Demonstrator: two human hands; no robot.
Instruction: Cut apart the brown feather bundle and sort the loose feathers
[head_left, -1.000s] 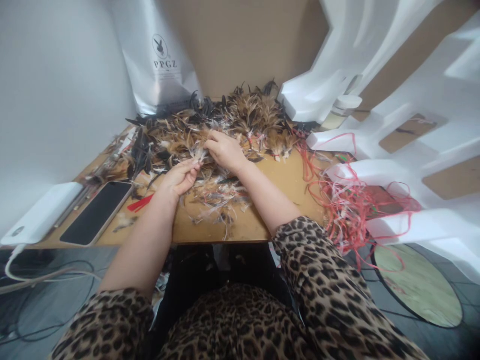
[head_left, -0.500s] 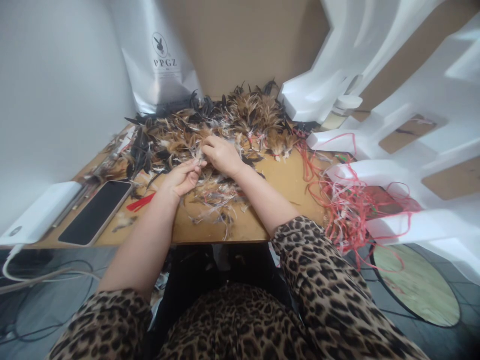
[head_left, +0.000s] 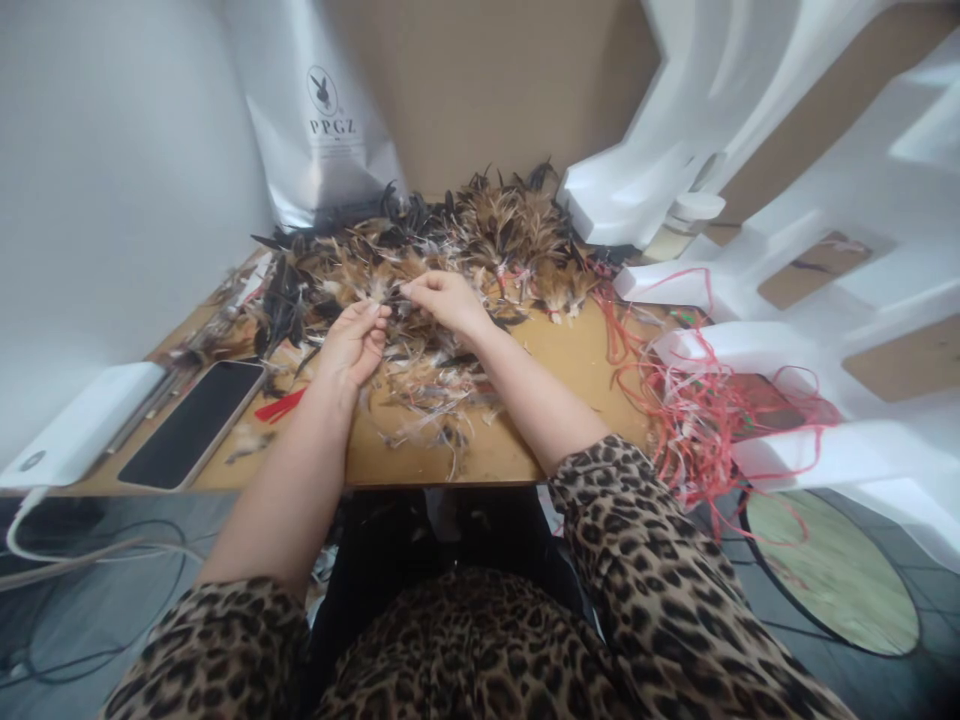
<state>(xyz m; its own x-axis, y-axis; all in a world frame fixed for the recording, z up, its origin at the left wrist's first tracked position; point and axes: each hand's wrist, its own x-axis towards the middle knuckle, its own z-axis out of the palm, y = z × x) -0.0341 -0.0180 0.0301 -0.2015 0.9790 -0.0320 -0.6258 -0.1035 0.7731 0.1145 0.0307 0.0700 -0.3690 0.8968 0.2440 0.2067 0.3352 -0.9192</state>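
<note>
My left hand [head_left: 352,342] is closed in a pinch, thumb against fingertips, on a feather [head_left: 379,284] whose brown, fluffy part shows just above the fingers. A short gap to the right, my right hand [head_left: 448,305] also pinches, its fingertips at a small dark wisp that looks like part of a feather. Behind both hands spreads a heap of brown and black feathers [head_left: 517,225], some bound into bunches. Loose feather scraps and pale fluff [head_left: 435,395] lie on the wooden table [head_left: 555,345] below my wrists.
On the left lie a black-screened phone [head_left: 193,425], a white power bank [head_left: 82,420] with a cable, and a red strip [head_left: 279,404]. A silver bag [head_left: 330,150] stands behind. Tangled red and pink strings [head_left: 697,430] hang over white foam pieces [head_left: 832,455] at right, near a lidded jar [head_left: 684,225].
My hands have moved apart at the fingertips; the left has shifted slightly left and away from me. The right thumb and fingers now pinch more plainly. The things around stay put.
</note>
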